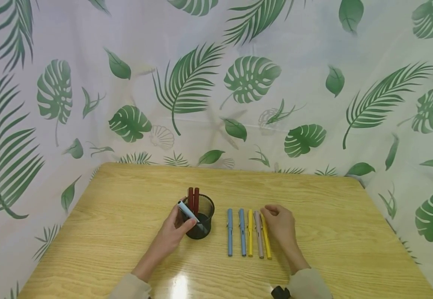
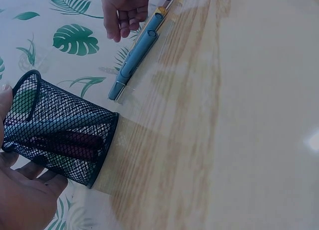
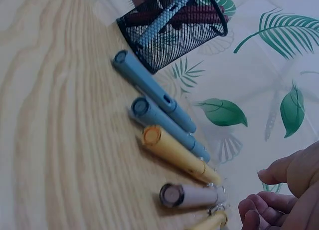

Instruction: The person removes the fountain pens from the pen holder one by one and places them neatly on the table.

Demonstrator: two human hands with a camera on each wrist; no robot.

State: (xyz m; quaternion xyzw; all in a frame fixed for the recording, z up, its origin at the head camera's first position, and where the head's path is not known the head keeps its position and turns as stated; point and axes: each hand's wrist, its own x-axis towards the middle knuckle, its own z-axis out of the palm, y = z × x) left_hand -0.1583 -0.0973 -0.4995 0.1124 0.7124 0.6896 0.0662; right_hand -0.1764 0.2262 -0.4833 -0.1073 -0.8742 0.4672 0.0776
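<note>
Gripping the black mesh cup (image 1: 208, 227): left hand (image 1: 169, 236) at its eight o'clock; left wrist view shows fingertips against mesh that head view hides. Inside, light-blue pen (image 1: 187, 211) leans toward ten o'clock; two dark-red pens (image 1: 196, 200) stand near twelve. Row of five pens (image 1: 250, 234) at cup's three o'clock. Right hand (image 1: 281, 226) at row's three: fingers loosely bent, thumb apart, gap clear from right wrist only. Contact with end yellow pen (image 1: 266, 237): cannot tell. Wood-grain table (image 1: 100, 232) under all.
</note>
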